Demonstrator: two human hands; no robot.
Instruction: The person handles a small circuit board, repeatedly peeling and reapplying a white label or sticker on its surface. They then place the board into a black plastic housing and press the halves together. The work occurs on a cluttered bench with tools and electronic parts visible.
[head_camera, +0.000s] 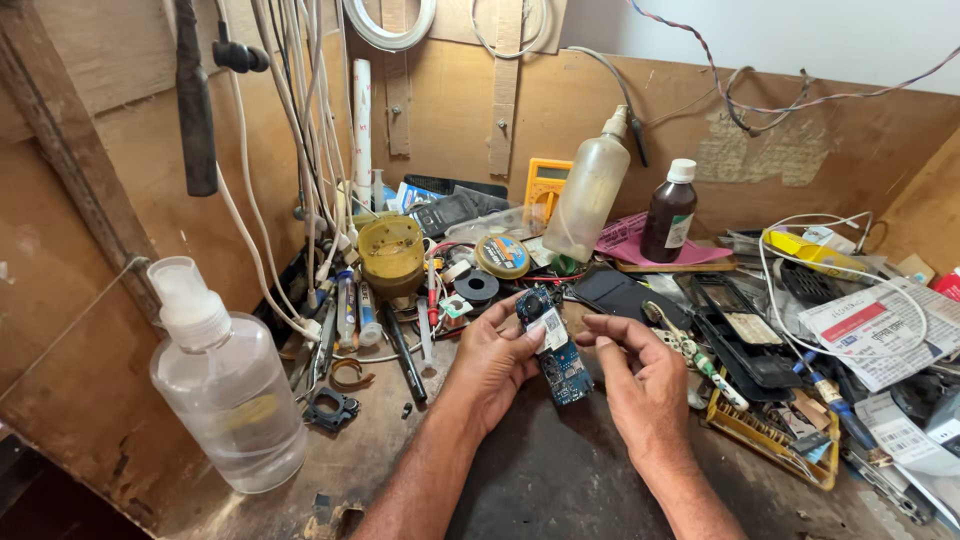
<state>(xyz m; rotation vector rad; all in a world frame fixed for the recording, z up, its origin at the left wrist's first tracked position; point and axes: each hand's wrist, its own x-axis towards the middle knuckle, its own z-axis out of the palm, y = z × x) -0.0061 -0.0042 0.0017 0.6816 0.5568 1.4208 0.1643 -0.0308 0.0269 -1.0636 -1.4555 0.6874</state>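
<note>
My left hand grips a blue phone circuit board with a small white sticker, held upright over the dark mat. The thumb rests on the board's upper part. My right hand is just to the right of the board, fingers curled, fingertips pinched near the board's right edge; whether they touch it I cannot tell. Nothing else shows in the right hand.
A clear plastic bottle stands at the left. Behind are a squeeze bottle, a brown bottle, a yellow multimeter, a solder wire reel and hanging cables. Phone parts and a yellow tray crowd the right.
</note>
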